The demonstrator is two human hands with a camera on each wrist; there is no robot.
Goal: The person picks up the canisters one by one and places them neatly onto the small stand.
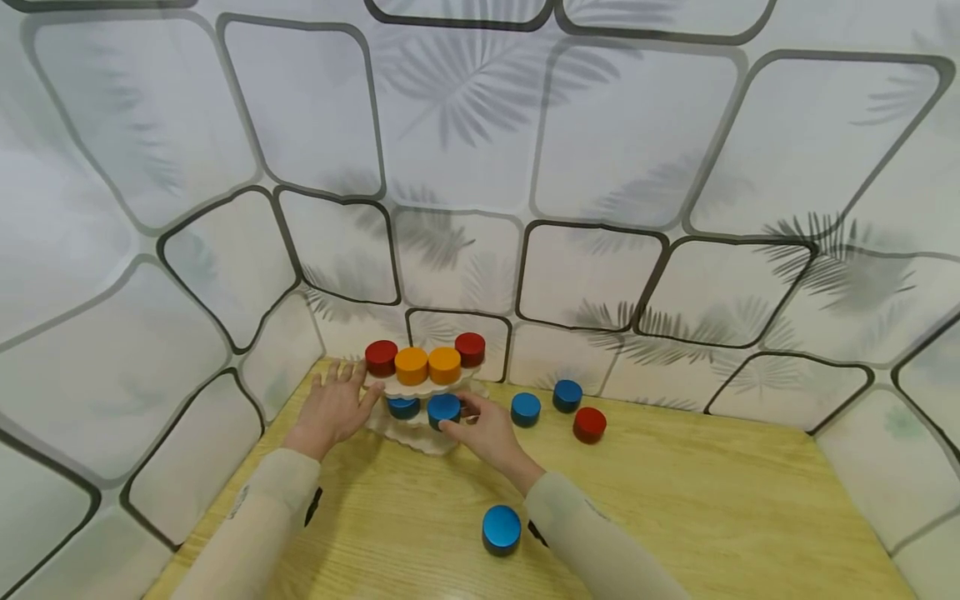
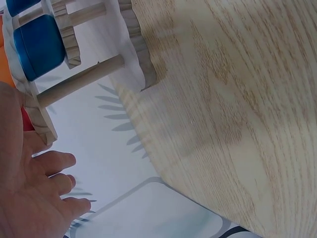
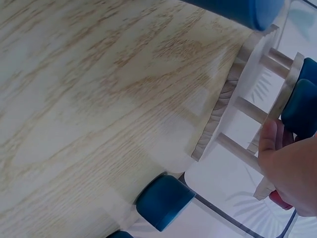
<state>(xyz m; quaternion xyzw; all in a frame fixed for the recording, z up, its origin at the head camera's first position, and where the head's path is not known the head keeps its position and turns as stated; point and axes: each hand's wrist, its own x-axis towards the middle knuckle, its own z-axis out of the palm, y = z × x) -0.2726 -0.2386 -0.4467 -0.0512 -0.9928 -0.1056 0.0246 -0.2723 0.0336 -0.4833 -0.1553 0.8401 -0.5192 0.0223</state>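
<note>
A tiered wooden stand (image 1: 408,437) with scalloped edges and round posts stands near the back left corner. Its top tier holds two orange tins (image 1: 412,367) between two red tins (image 1: 381,357). Below, on the middle tier, sits a blue tin (image 1: 403,407). My right hand (image 1: 491,437) pinches another blue tin (image 1: 444,410) at the front of that tier, thumb in front and fingers behind. My left hand (image 1: 336,408) rests against the left end of the top tier, its fingers spread and extended, as the left wrist view (image 2: 37,193) also shows.
Right of the stand, two blue tins (image 1: 526,409) and a red tin (image 1: 590,425) are on the wooden table (image 1: 712,500). One more blue tin (image 1: 501,531) stands near the front, beside my right sleeve. Patterned wall panels (image 1: 600,275) enclose the table's back and sides.
</note>
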